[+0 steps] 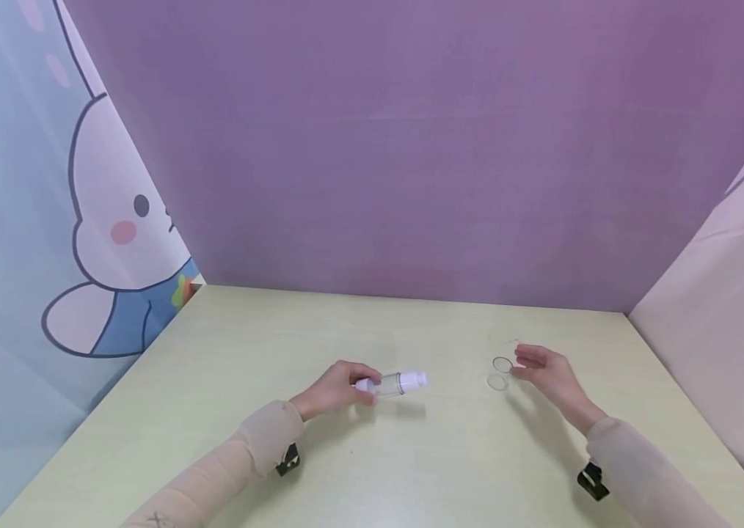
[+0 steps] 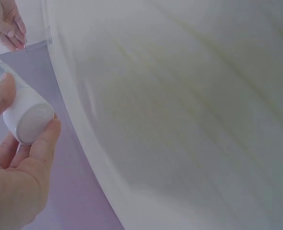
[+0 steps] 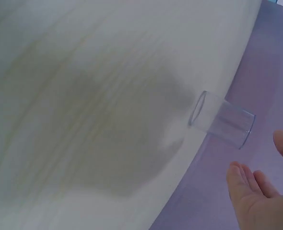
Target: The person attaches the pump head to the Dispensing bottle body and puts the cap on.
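A small pump bottle [image 1: 388,385] with a white base, a clear body and a white top lies sideways above the table in my left hand [image 1: 335,389]. Thumb and fingers grip it near its base, as the left wrist view shows on the white bottle end [image 2: 29,115]. To the right, a clear open-looking cylinder [image 3: 222,120], like a bottle cap, stands upright on the table. My right hand [image 1: 550,378] is just right of this clear cylinder [image 1: 497,382], thumb and fingers spread apart. A gap shows between them in the right wrist view.
The pale wooden table [image 1: 411,469] carries both hands' shadows. A purple panel [image 1: 411,147] rises along its back edge. Printed cloth [image 1: 9,293] hangs at the left side, and a pale cloth [image 1: 735,293] at the right.
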`<state>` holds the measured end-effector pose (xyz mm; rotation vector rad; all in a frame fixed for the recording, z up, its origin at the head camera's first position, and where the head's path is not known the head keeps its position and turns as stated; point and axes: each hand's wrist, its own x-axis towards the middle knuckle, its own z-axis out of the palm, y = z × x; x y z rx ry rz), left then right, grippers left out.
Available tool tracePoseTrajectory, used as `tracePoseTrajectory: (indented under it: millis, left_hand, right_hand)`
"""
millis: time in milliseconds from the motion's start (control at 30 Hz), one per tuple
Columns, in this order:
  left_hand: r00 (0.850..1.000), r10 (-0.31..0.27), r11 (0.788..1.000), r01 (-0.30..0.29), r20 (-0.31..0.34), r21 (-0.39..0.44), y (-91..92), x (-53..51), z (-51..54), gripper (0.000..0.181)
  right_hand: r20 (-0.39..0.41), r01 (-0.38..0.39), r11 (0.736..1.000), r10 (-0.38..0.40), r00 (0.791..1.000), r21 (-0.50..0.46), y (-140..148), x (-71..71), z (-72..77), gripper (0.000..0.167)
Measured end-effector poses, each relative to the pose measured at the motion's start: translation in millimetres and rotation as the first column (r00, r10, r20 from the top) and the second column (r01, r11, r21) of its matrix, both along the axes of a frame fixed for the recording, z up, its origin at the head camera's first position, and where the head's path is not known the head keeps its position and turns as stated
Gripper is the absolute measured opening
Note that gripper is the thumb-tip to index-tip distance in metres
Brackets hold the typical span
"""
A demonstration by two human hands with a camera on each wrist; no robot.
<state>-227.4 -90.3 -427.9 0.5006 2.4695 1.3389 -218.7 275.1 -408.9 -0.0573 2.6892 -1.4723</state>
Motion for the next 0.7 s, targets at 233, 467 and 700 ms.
tracePoseTrajectory:
  millis: [233, 467, 700]
  left_hand:
    - [1.0, 0.001, 1.0, -0.001, 0.013, 0.015, 1.7, 1.4, 2.0, 0.042]
    - [1.0, 0.005, 1.0, -0.005, 0.016, 0.018, 2.0, 0.4, 2.2, 0.04]
    - [1.0, -0.002, 1.0, 0.002, 0.01, 0.014, 0.0, -0.5, 1.5, 0.041]
  right_hand:
    - [0.062, -0.074, 0.996, 0.077, 0.995, -0.048, -3.2, -2.3, -11.2, 0.068]
    - [0.111, -0.037, 0.992, 0.05, 0.993, -0.117, -6.0, -9.1, -22.3, 0.066]
    - [0.196, 0.02, 0.978, 0.021, 0.98, -0.206, -8.6, -12.7, -29.6, 0.063]
